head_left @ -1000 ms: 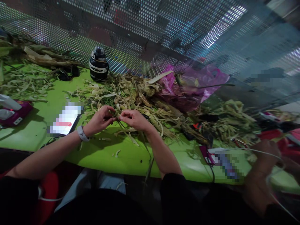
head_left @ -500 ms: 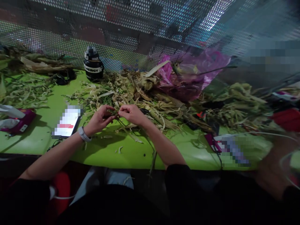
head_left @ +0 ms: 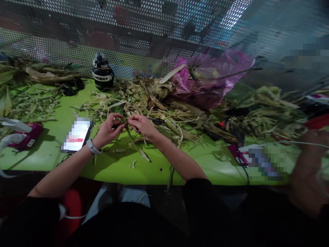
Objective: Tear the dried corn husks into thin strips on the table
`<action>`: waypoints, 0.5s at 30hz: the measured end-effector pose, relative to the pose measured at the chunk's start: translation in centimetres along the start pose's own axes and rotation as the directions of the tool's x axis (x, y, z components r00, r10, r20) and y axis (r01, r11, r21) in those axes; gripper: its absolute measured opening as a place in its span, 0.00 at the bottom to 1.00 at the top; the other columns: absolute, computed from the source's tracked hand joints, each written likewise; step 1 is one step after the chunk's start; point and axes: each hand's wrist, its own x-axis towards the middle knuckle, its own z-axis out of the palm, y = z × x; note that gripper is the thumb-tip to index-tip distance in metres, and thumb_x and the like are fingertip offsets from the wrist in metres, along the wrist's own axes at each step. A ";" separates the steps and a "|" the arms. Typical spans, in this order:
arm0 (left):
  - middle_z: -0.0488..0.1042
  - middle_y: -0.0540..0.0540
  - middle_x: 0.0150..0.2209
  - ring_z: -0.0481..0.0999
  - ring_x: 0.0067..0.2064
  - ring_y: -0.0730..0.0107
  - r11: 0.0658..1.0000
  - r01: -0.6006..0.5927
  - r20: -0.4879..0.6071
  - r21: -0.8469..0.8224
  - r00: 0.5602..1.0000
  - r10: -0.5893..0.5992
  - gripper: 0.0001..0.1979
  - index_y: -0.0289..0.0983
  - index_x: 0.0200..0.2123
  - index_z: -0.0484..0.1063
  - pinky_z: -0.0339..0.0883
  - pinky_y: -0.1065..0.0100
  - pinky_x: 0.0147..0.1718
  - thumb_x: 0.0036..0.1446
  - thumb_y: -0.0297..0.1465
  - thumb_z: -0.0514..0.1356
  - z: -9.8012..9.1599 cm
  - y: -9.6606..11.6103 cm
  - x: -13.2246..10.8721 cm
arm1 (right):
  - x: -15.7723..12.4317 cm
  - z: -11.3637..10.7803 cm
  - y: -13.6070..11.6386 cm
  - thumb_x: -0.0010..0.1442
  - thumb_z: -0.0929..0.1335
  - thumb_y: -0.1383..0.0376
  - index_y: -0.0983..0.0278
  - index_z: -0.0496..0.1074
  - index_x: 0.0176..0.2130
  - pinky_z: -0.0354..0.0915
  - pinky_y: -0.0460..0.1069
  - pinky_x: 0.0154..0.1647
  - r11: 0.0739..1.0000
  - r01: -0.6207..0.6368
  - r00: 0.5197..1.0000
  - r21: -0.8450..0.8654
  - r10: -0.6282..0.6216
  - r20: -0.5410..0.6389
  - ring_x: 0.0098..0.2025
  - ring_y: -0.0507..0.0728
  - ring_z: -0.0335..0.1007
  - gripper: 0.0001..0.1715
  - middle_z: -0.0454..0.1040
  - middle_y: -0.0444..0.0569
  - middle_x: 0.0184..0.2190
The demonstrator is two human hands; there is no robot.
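My left hand (head_left: 109, 128) and my right hand (head_left: 142, 125) meet fingertip to fingertip above the green table (head_left: 48, 157). Both pinch a thin green plant strip (head_left: 125, 120) held between them. A long pale piece (head_left: 140, 151) of the same strip hangs down from the fingers toward the table. A white watch (head_left: 92, 146) sits on my left wrist. Just behind the hands lies a big heap of dry leaves and stalks (head_left: 159, 103).
A phone (head_left: 76, 134) lies left of my left hand. A black bottle (head_left: 102, 72) stands at the back by the perforated screen. A pink plastic bag (head_left: 205, 84) lies behind the heap. Another person's hand (head_left: 307, 171) is at the right edge. Leaf scraps cover the far left.
The camera has shifted slightly, so the scene sits a little higher. My hands stay together on the strip, and the hanging piece now dangles lower.
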 end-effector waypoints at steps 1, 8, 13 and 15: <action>0.72 0.53 0.23 0.73 0.26 0.73 1.000 0.001 -0.001 0.002 1.000 -0.001 0.17 0.35 0.45 0.65 0.61 0.75 0.24 0.55 0.32 0.65 0.0 0.0 0.0 | 0.0 0.0 0.1 0.58 0.66 0.54 0.62 0.64 0.31 0.49 0.44 0.21 0.997 0.051 0.999 -0.065 -0.052 -0.014 0.19 0.47 0.51 0.14 0.59 0.36 0.17; 0.76 0.49 0.29 0.76 0.29 0.72 0.990 0.086 0.044 -0.111 0.996 -0.082 0.18 0.35 0.46 0.62 0.68 0.73 0.29 0.57 0.35 0.63 -0.1 -0.1 0.2 | -0.5 -1.2 0.0 0.64 0.63 0.59 0.63 0.67 0.42 0.58 0.47 0.33 0.751 0.348 0.925 -0.562 -0.371 0.077 0.29 0.53 0.64 0.10 0.70 0.45 0.28; 0.79 0.44 0.34 0.78 0.34 0.69 0.998 -0.001 0.081 0.058 0.997 -0.003 0.18 0.35 0.49 0.64 0.69 0.71 0.32 0.58 0.34 0.62 0.1 -0.4 0.0 | -0.8 -0.9 -0.1 0.63 0.63 0.61 0.63 0.68 0.39 0.56 0.48 0.34 0.671 0.284 0.930 -0.684 -0.368 0.025 0.28 0.53 0.62 0.08 0.71 0.46 0.28; 0.79 0.42 0.37 0.79 0.37 0.67 0.985 -0.076 0.081 0.154 0.995 0.064 0.18 0.35 0.49 0.65 0.70 0.69 0.34 0.58 0.33 0.62 0.2 -0.7 -0.1 | -0.8 -0.4 -0.1 0.61 0.64 0.63 0.63 0.67 0.36 0.56 0.48 0.32 0.774 0.237 0.947 -0.588 -0.320 -0.039 0.26 0.52 0.61 0.06 0.69 0.44 0.25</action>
